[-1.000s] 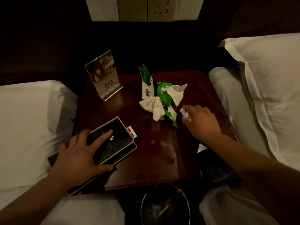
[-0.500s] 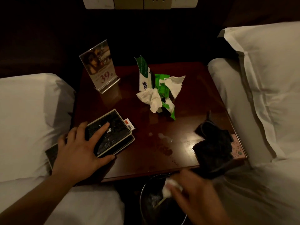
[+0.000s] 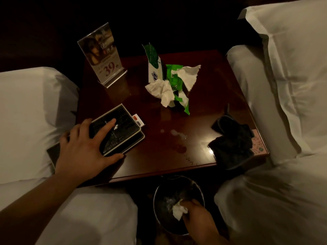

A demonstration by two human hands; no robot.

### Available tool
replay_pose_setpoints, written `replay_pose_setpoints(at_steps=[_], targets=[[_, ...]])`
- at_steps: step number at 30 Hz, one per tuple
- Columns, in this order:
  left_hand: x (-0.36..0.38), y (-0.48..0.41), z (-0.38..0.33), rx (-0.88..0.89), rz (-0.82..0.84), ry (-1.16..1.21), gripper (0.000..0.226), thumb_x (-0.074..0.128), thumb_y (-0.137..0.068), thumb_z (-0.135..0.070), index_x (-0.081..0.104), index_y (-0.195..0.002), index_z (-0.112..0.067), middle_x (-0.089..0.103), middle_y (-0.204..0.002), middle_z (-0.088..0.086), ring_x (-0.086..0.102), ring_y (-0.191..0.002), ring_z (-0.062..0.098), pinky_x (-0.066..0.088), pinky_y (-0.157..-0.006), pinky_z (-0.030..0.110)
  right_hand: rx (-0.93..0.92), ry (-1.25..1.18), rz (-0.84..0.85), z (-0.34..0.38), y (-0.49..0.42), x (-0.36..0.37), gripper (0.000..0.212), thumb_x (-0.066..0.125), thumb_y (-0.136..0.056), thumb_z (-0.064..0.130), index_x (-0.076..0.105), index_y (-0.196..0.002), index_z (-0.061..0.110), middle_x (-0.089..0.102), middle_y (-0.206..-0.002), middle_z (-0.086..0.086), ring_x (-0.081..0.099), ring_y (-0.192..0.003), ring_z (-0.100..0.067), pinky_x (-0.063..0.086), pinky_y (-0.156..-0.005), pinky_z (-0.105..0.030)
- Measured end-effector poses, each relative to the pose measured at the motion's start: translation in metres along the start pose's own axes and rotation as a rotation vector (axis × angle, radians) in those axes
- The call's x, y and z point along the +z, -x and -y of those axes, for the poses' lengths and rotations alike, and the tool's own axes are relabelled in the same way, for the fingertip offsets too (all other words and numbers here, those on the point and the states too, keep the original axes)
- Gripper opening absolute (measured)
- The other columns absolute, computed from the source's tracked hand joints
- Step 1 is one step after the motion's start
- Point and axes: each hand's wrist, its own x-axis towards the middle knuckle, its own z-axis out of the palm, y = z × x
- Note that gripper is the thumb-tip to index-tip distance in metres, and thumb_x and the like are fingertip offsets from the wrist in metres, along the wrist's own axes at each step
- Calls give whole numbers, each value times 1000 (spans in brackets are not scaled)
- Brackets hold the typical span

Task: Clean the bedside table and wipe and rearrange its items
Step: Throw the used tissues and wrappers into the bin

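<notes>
The dark red wooden bedside table [image 3: 208, 96] stands between two beds. My left hand [image 3: 83, 149] lies flat, fingers spread, on a stack of dark booklets [image 3: 118, 129] at the table's left front. My right hand [image 3: 196, 218] holds a crumpled white tissue [image 3: 178, 211] over the round bin [image 3: 159, 200] below the table's front edge. In the middle of the table lie more crumpled tissues [image 3: 161, 89] with a torn green wrapper [image 3: 177, 82] and a green-and-white pack [image 3: 155, 68]. A dark cloth [image 3: 231, 142] sits bunched at the right front corner. Small wet spots [image 3: 177, 135] mark the tabletop.
An acrylic sign stand [image 3: 102, 57] printed "39" stands at the back left. A small card with an orange mark [image 3: 138, 120] pokes out beside the booklets. White bedding [image 3: 31, 117] lies to the left, and white pillows [image 3: 292, 76] press against the table's right side.
My right hand picked a tissue from the table's middle, carried it down past the front edge and now holds it over the bin. My left hand stayed on the booklets.
</notes>
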Motion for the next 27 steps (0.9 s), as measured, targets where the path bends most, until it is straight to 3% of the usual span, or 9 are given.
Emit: replay_pose_setpoints(at_steps=[5, 8, 13, 16, 19, 22, 24, 27], targets=[[-2, 0, 0, 3, -2, 7, 98, 39, -67, -91, 16, -154, -51, 38, -147, 20, 41, -128, 44, 36, -99, 64, -91, -13, -96, 5, 6, -22, 39, 55, -88, 21, 60, -124, 36, 56, -129, 10, 61, -108, -9, 47, -93, -18], [-2, -1, 0, -3, 4, 16, 98, 39, -67, -91, 14, -154, -52, 38, -148, 19, 41, -129, 44, 35, -100, 65, -239, -62, -243, 25, 19, -59, 34, 63, -84, 21, 65, -114, 35, 62, -110, 14, 62, -93, -1, 51, -84, -20], [0, 0, 2, -4, 13, 3, 99, 38, -66, -93, 10, -153, -54, 37, -148, 18, 40, -130, 43, 35, -100, 65, -452, -132, -435, 75, 29, -136, 21, 60, -88, 25, 65, -106, 33, 59, -87, 19, 58, -78, 1, 44, -68, -9], [1, -1, 3, -2, 17, 11, 99, 40, -67, -93, 9, -153, -54, 37, -149, 18, 39, -131, 43, 34, -100, 65, -468, -97, -573, 103, 4, -180, 22, 55, -89, 30, 65, -109, 30, 59, -84, 19, 57, -74, 2, 40, -64, -10], [2, -1, 3, 1, 10, 10, 99, 41, -67, -92, 9, -153, -55, 37, -149, 18, 39, -130, 43, 35, -100, 65, -415, -23, -691, 125, -38, -212, 29, 63, -89, 25, 63, -117, 20, 63, -100, 1, 61, -82, -13, 51, -70, -28], [3, 0, 3, 3, 4, 4, 99, 40, -67, -93, 10, -153, -54, 38, -148, 18, 40, -129, 43, 35, -99, 64, -269, 108, -654, 137, -78, -226, 51, 67, -86, 40, 53, -130, 18, 54, -118, -9, 61, -93, -27, 50, -77, -35], [3, 0, 3, 2, -1, 5, 99, 39, -67, -93, 12, -153, -54, 38, -148, 18, 41, -129, 43, 36, -99, 64, -195, 179, -608, 139, -97, -228, 60, 67, -83, 49, 49, -129, 16, 52, -118, -12, 61, -94, -32, 50, -76, -37], [3, 0, 3, 0, 1, -5, 98, 39, -67, -93, 11, -153, -53, 37, -148, 17, 40, -129, 42, 36, -99, 63, -166, 268, -599, 134, -111, -228, 47, 68, -83, 38, 53, -118, 10, 59, -108, -14, 61, -90, -34, 49, -69, -36]])
